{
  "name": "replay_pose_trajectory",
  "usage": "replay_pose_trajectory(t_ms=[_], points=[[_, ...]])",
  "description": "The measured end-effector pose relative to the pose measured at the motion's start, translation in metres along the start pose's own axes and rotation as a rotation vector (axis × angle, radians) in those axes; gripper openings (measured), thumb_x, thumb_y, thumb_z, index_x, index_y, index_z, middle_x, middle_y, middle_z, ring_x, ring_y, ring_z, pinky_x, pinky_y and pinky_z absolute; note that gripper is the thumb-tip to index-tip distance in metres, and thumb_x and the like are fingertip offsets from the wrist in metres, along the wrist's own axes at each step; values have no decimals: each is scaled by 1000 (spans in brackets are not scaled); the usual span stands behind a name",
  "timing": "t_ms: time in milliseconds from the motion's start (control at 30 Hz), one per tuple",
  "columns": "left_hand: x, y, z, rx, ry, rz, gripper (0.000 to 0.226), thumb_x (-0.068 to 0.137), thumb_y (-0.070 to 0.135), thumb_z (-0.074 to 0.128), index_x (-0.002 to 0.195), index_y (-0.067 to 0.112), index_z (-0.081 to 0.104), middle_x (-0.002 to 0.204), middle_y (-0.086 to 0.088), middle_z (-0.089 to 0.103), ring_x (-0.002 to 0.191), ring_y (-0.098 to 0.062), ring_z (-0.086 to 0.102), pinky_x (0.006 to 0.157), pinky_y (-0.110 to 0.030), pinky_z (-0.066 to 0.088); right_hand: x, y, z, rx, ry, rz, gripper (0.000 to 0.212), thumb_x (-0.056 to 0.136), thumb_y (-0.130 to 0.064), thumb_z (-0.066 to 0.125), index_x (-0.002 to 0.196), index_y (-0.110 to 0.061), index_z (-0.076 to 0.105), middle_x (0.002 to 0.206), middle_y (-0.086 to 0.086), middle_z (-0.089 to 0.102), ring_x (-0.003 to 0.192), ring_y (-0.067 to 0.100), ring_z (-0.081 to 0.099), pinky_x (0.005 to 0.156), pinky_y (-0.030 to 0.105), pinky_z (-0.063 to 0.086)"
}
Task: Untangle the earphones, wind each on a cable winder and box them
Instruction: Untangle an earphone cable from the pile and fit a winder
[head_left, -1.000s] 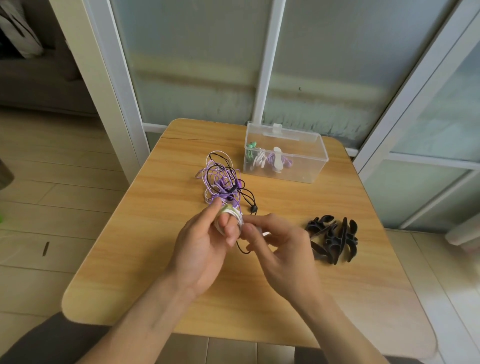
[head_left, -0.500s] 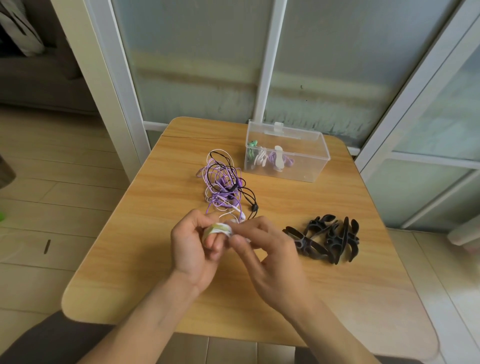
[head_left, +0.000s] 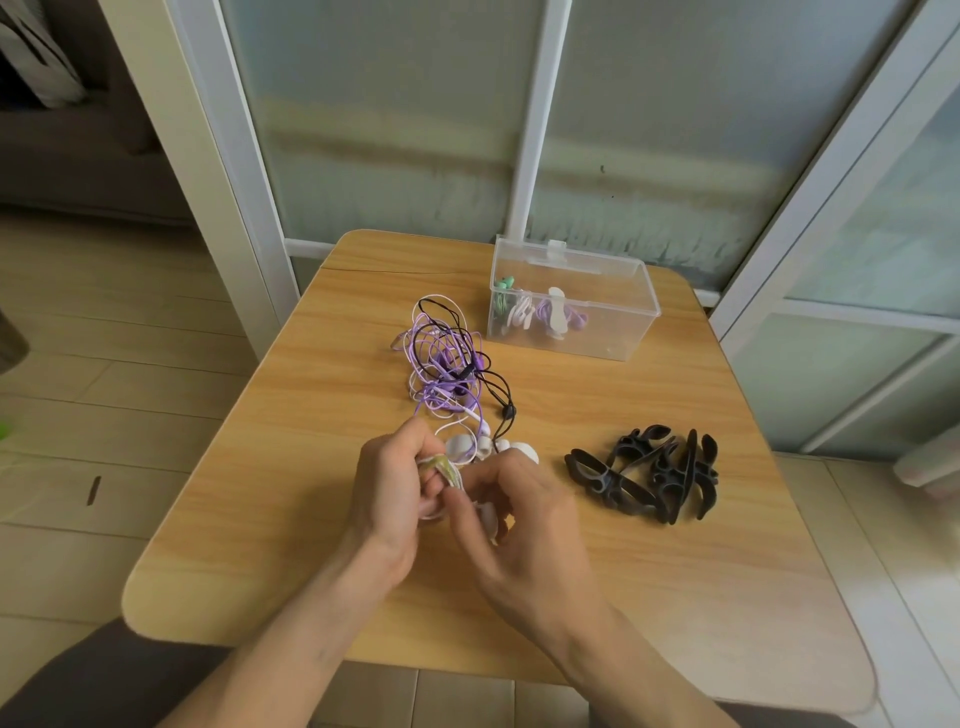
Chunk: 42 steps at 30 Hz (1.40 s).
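Both hands have dropped toward the desk's near edge: the left hand (head_left: 395, 483) pinches the cable-wound white winder (head_left: 448, 470), the right hand (head_left: 524, 499) curls onto it. The tangled earphones (head_left: 447, 369) lie mid-desk; no writing is legible.

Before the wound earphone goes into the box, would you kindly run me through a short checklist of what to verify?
1. Bundle held: ok. The left hand grips the wound earphone.
2. Loose end secured: cannot tell. The right hand pinches at the bundle and hides the end.
3. Bundle free of the tangle: cannot tell. White cable near the fingers may lead back to it.
4. Clear box reachable: ok. It stands at the table's far edge and already holds wound earphones.
5. Box lid open: cannot tell from this view.
6. Spare winders ready: ok. The black winders lie right of the hands.
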<state>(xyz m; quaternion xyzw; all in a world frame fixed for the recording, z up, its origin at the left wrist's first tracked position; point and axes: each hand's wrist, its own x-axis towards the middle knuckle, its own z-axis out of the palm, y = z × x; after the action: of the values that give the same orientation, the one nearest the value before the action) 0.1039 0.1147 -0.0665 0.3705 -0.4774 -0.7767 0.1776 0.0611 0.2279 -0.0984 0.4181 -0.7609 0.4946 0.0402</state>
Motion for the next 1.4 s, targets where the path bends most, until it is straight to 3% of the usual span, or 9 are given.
replay_pose_trajectory(t_ms=[200,300,533,733,967,1067,1167,1267,1400], points=[[4,0,-5,-15,-87,-21,16,76,3,40,83,12,50,56,-4,48,30,-7,23,42,-19,15,1,-3,4,-19,-36,43,10,93,-20,65,85,-15,61,76,-10,55,66,-4,44,63,6,32],[7,1,-4,-91,-192,73,6,80,6,56,84,6,61,57,-6,51,40,-10,36,42,-18,29,5,-3,-1,6,-41,133,10,98,-22,62,89,-19,61,79,-6,60,66,2,48,63,10,35],[5,-17,-2,228,-309,481,30,83,25,72,111,15,68,99,-8,74,88,-27,69,80,-35,57,18,7,-21,100,-37,399,11,104,-23,50,94,-21,54,70,-6,63,57,4,55,55,16,38],[5,-17,-5,570,-140,761,26,85,23,75,111,21,74,83,18,70,61,3,56,61,-13,44,23,3,-36,143,-28,351,11,102,-20,53,93,-23,58,63,-20,64,55,2,55,54,13,39],[8,-27,3,478,-165,657,21,93,28,65,112,19,71,82,5,74,57,-13,67,57,-26,50,31,11,-51,283,-329,567,30,105,-29,49,82,-14,63,67,2,61,54,12,47,55,28,41],[7,-31,8,446,-192,632,27,93,35,56,117,23,62,96,4,66,65,-17,67,56,-22,45,43,18,-86,138,-95,628,34,107,-32,40,86,-14,60,69,-1,65,53,9,54,51,22,44],[8,-32,8,388,-254,541,16,92,30,52,96,23,65,78,-2,67,57,-18,61,55,-20,41,49,46,-128,-182,172,632,37,109,-31,30,92,-15,59,83,7,67,77,26,64,69,39,52],[7,-33,9,349,-298,537,16,95,19,51,89,14,65,76,-1,65,51,-18,56,54,-16,39,48,75,-152,-472,185,735,38,107,-15,28,107,6,59,98,24,62,92,39,58,81,43,48],[5,-33,10,316,-311,529,19,100,4,50,89,7,64,77,-18,62,50,-15,56,53,-12,38,49,103,-148,-475,68,951,39,101,-23,31,98,2,60,110,28,59,103,42,54,88,45,45]])
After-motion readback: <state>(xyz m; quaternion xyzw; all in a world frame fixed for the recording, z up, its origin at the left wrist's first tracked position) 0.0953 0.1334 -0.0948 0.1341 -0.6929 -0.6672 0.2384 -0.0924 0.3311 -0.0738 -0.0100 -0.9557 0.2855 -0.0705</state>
